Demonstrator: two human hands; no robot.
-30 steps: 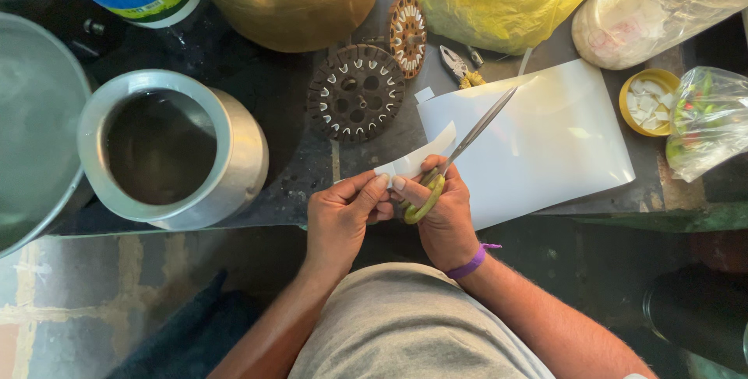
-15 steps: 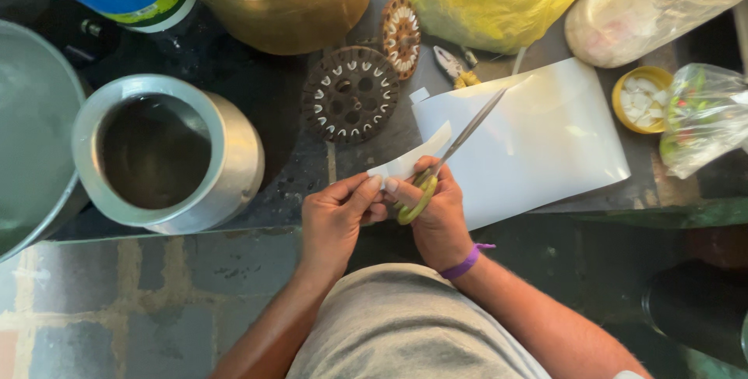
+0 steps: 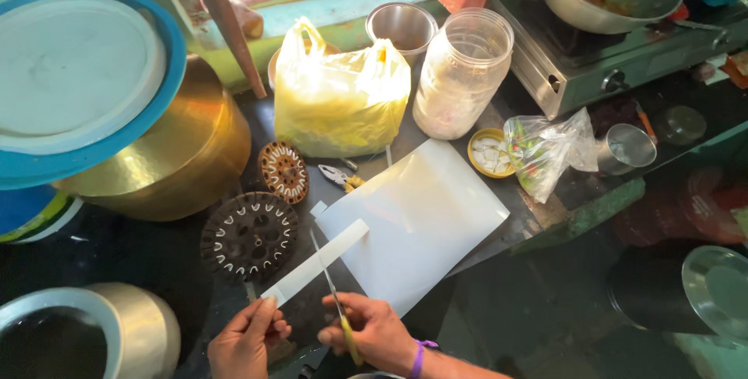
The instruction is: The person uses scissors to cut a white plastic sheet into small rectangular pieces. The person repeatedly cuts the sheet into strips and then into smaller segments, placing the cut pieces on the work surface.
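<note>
Left hand (image 3: 248, 344): at 7 o'clock in the view, fingers pinching the near end of a paper strip (image 3: 318, 261). The strip is now a long narrow band slanting up toward 1 o'clock, its far end lying on the white sheet (image 3: 425, 219); a second ago only a short stub showed between the hands.

Right hand (image 3: 372, 334): at 6 o'clock, fingers curled shut round the yellow-green handle of the scissors (image 3: 335, 301). The blades cross under the strip, tips toward 12 o'clock; earlier they pointed toward 1 o'clock over the sheet. The hands, close together before, are now apart. Purple band on the right wrist.

Table (image 3: 140, 250): dark. The view has lifted since the earlier frame, with more of the far side in sight.

- Black slotted disc (image 3: 249, 235) just left of the strip; smaller brown disc (image 3: 284, 170) beyond it.
- Brass pot (image 3: 175, 157) at 10 o'clock.
- Steel pot (image 3: 117, 332) at 8 o'clock.
- Yellow bag (image 3: 339, 95) at 12 o'clock.
- Clear jar (image 3: 461, 75) beside the bag.
- Stove (image 3: 600, 59) with a pan at 2 o'clock.
</note>
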